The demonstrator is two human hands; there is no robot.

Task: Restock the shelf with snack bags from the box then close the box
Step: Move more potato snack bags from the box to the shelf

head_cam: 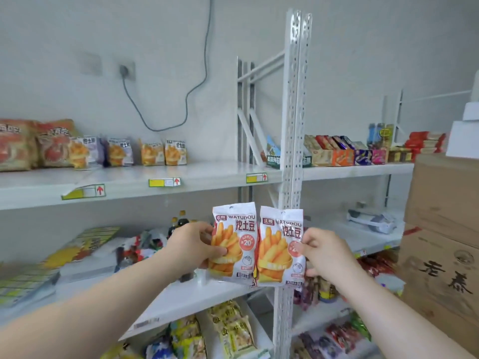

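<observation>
My left hand point(193, 244) grips a white snack bag with fries printed on it point(234, 242), upright, by its left edge. Right beside it my right hand point(325, 251) grips a second identical snack bag point(278, 247) by its right edge. Both bags hang side by side in front of the white shelf post point(294, 130), below the upper shelf board point(134, 183). On that board several matching fries bags point(164, 152) stand in a row at the back. Stacked brown cardboard boxes point(443, 229) sit at the right edge.
Larger orange snack packs point(33, 145) stand at the upper shelf's left end, and boxed sweets point(344, 151) fill the section right of the post. Price tags point(164, 182) line the shelf edge. Lower shelves hold mixed packets point(233, 330). A grey cable point(186, 99) hangs on the wall.
</observation>
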